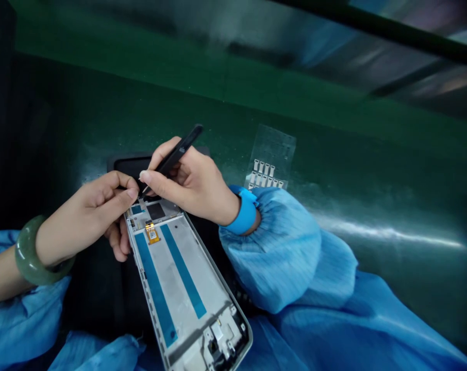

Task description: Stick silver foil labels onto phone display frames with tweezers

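A phone frame lies at a slant below my hands, its inner side up, with two blue strips and an orange flex cable on it. My right hand grips black tweezers, their tips pointing down at the phone's far end. At that same end, my left hand is closed, thumb and forefinger pinched together at the corner beside the tweezer tips. Whatever sits between those fingers is too small to make out. The left hand's other fingers curl against the frame's left edge.
Beyond the phone lies a black tray, partly covered by my hands. To the right, a clear sheet carries rows of several small pale pieces, its near edge hidden by my sleeve. The green work surface extends around them.
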Demonstrator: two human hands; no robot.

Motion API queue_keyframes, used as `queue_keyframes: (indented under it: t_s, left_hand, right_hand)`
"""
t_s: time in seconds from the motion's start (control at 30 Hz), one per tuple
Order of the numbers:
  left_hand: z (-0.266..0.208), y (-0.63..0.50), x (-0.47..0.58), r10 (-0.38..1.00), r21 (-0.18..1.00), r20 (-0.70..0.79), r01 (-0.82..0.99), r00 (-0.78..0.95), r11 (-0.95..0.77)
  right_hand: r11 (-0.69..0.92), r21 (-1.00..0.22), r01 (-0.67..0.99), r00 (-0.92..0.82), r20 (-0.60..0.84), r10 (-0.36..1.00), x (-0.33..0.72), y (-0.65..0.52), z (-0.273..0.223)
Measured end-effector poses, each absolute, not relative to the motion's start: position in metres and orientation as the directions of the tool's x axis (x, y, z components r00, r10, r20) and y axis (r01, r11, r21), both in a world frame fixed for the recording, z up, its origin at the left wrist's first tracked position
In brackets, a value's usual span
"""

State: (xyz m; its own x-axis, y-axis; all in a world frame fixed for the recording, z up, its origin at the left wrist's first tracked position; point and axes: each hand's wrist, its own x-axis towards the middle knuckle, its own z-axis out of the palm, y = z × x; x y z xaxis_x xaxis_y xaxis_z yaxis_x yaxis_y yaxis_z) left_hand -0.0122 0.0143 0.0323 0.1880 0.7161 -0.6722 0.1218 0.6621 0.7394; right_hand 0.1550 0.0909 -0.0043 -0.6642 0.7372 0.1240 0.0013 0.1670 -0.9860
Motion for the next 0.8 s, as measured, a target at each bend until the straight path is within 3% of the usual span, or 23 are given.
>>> queue_keyframes:
  t_s: [0.27, 0.5, 0.63, 0.8]
  left_hand:
    - [0.030, 0.015, -0.012, 0.728, 0.749, -0.662, 0.140, 0.177, 0.647]
    - [0.030, 0.013, -0.014, 0.772, 0.797, -0.604, 0.177, 0.197, 0.578]
    - [0.030, 0.012, -0.011, 0.816, 0.826, -0.556, 0.215, 0.157, 0.521]
    - [0.029, 0.009, -0.007, 0.862, 0.835, -0.500, 0.309, 0.084, 0.454]
  right_hand:
    - [0.036, -0.996, -0.087, -0.494, 0.074, 0.866, 0.150, 0.088, 0.001]
    - [0.070, -0.995, -0.072, -0.348, 0.091, 0.933, 0.149, 0.093, -0.001]
    - [0.157, -0.987, 0.015, -0.245, 0.149, 0.958, 0.148, 0.092, -0.002]
    - [0.379, -0.895, 0.235, -0.154, 0.351, 0.924, 0.154, 0.090, 0.008]
